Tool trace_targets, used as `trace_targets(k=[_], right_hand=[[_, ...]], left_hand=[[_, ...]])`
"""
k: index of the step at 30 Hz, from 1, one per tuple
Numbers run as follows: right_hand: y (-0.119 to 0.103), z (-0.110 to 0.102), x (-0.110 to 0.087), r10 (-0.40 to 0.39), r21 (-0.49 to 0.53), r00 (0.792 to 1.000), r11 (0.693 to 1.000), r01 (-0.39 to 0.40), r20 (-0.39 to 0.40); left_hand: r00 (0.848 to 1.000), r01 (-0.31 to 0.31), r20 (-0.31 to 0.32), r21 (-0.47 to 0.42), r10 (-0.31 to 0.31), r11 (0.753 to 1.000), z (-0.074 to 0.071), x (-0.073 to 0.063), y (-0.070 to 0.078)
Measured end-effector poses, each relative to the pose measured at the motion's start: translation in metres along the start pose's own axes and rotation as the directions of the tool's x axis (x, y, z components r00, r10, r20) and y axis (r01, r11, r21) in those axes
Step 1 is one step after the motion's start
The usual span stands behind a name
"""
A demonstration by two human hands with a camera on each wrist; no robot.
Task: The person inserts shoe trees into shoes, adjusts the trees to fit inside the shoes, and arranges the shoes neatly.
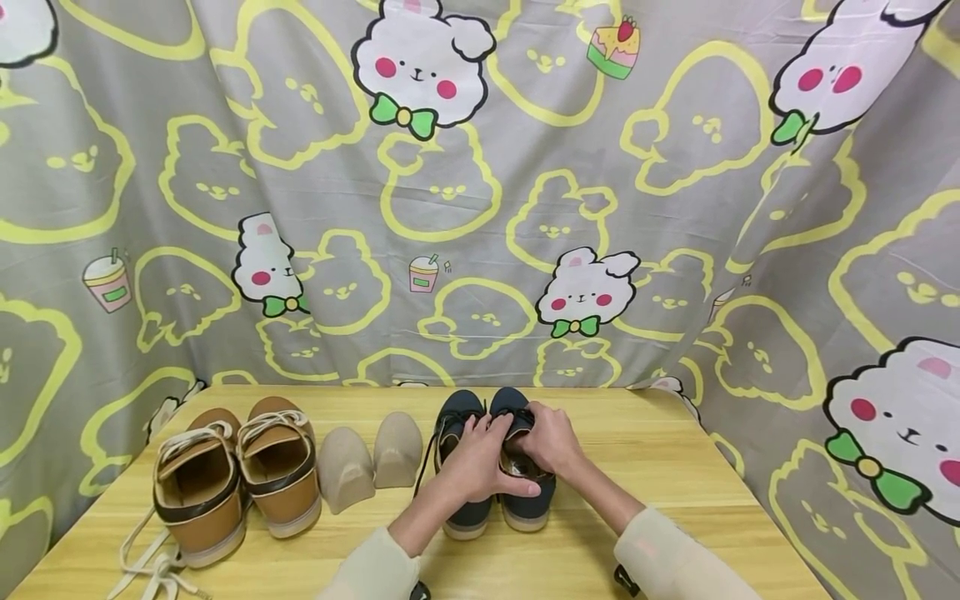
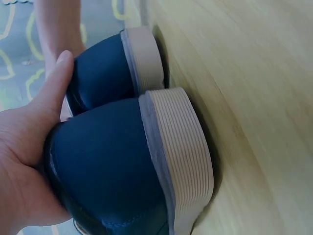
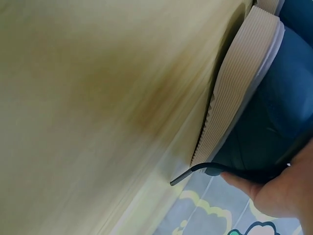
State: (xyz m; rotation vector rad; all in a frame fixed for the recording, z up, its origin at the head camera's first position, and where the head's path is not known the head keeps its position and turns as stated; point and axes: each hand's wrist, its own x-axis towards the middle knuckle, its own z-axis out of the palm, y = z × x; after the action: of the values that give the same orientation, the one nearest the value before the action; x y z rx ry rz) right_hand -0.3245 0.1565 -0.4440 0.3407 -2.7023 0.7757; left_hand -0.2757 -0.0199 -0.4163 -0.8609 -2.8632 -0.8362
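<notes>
A pair of dark blue shoes with pale ribbed soles stands at the middle of the table, toes away from me. My left hand (image 1: 480,462) reaches over the right shoe (image 1: 528,504), fingers stretched to its laces and thumb spread over the opening. From the other side, my right hand (image 1: 553,437) grips that shoe's upper beside the laces, fingers curled at its edge. A dark shoelace (image 3: 215,167) runs by this hand, its tip sticking out. The left shoe (image 1: 465,512) stands close alongside, partly behind my left hand. Both hands' fingertips are partly hidden.
Two beige shoe inserts (image 1: 345,468) stand left of the dark pair. Farther left is a pair of brown shoes (image 1: 288,500) with cream laces, some trailing over the wooden table (image 1: 645,467). A patterned grey curtain (image 1: 465,325) hangs behind and at both sides.
</notes>
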Motion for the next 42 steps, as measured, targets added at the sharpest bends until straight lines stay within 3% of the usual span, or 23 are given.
trace_targets(k=[7, 11, 14, 17, 20, 25, 31, 35, 38, 42], right_hand=[[0.001, 0.001, -0.002, 0.011, -0.003, 1.0, 1.0, -0.011, 0.01], [0.003, 0.001, -0.003, 0.027, 0.023, 1.0, 0.999, -0.027, 0.007], [0.002, 0.001, -0.004, 0.038, 0.047, 0.999, 0.998, -0.037, -0.008], [0.001, 0.0, -0.005, 0.047, 0.056, 0.999, 0.997, -0.047, -0.008], [-0.002, -0.004, -0.006, 0.074, 0.07, 0.996, 0.995, -0.077, 0.04], [-0.006, -0.015, -0.01, 0.14, 0.121, 0.978, 0.98, -0.159, 0.154], [-0.008, -0.029, -0.02, 0.205, 0.181, 0.953, 0.952, -0.247, 0.224], [-0.009, -0.037, -0.027, 0.242, 0.244, 0.926, 0.917, -0.316, 0.29], [-0.009, -0.039, -0.032, 0.246, 0.301, 0.913, 0.888, -0.347, 0.326], [-0.008, -0.04, -0.037, 0.227, 0.366, 0.918, 0.865, -0.344, 0.325]], left_hand=[[0.999, -0.013, 0.042, 0.088, 0.009, 0.996, -0.007, 0.0, 0.002], [0.998, 0.008, 0.065, 0.082, -0.013, 0.997, -0.024, -0.003, 0.002], [0.998, 0.058, 0.017, 0.029, -0.059, 0.998, -0.042, -0.008, -0.004], [0.989, 0.14, -0.04, -0.038, -0.142, 0.989, -0.057, -0.015, -0.015], [0.973, 0.224, -0.022, -0.138, -0.229, 0.965, -0.064, -0.024, -0.025], [0.953, 0.301, 0.046, -0.261, -0.3, 0.917, -0.06, -0.035, -0.04], [0.917, 0.393, 0.066, -0.318, -0.393, 0.863, -0.048, -0.04, -0.051], [0.899, 0.424, 0.057, -0.361, -0.434, 0.831, -0.039, -0.043, -0.054], [0.896, 0.423, 0.052, -0.405, -0.442, 0.811, -0.033, -0.045, -0.055], [0.907, 0.393, 0.05, -0.462, -0.419, 0.795, -0.028, -0.046, -0.054]])
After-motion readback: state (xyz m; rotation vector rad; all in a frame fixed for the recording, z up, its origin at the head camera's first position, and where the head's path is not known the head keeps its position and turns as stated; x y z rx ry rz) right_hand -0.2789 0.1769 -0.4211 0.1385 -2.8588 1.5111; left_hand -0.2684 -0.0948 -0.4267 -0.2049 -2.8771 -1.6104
